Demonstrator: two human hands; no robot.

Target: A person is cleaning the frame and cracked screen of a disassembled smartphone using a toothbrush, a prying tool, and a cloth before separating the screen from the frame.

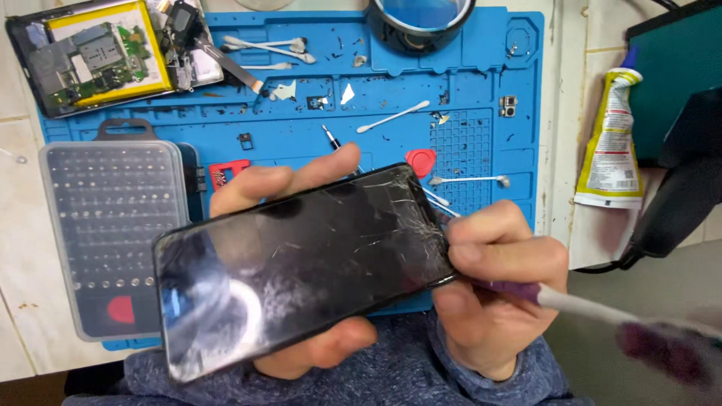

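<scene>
1. One blue mat [481,83] on a pale tiled top.
2. One cracked phone [301,263], cradled over the mat in left hand [301,195], fingers curled round.
3. One bit case [113,233], left side.
4. Right hand [496,286] pinching one purple tool [571,301] at phone's edge.
5. About six swabs [391,116] scattered.

Two bare hands, seen from a head-worn camera: the left hand [301,225] and right hand [489,293] carry no gloves, rings, watch or bands on the parts that show. The fingernails are short and unpainted. Both wrists disappear into the sleeves [376,376] of a blue-grey heathered top in a soft, fleecy knit, its flecked fabric mixing darker and lighter threads. The cloth fills the lower edge of the view between and below the hands, lying in loose folds, with no visible print, buttons, zip or cuffs.
</scene>
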